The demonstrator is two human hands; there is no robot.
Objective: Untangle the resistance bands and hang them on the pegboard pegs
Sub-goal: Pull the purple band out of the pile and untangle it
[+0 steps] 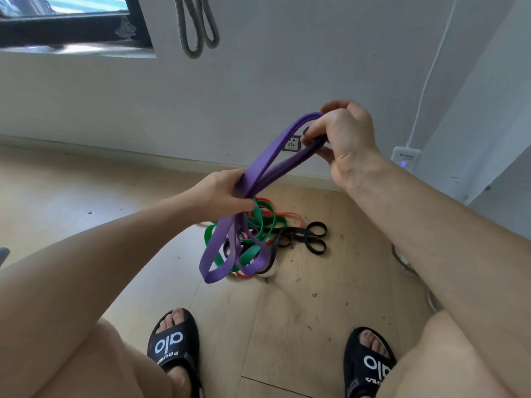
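A purple resistance band [270,156] stretches between both hands above the floor. My right hand [344,139] grips its upper loop, fingers curled round it. My left hand [227,193] clasps the band's middle strands lower down. Its lower loops hang into a tangle on the wooden floor, mixed with a green band [268,222], an orange band [290,215] and a black band [313,237]. A grey band [196,30] hangs on the wall at the top of the view; its peg is out of frame.
A wall socket [291,143] sits low on the white wall behind the purple band. A white power strip [405,158] with a cable is mounted at the right. A dark window frame [74,27] is upper left. My feet in black slippers [172,349] stand near the pile.
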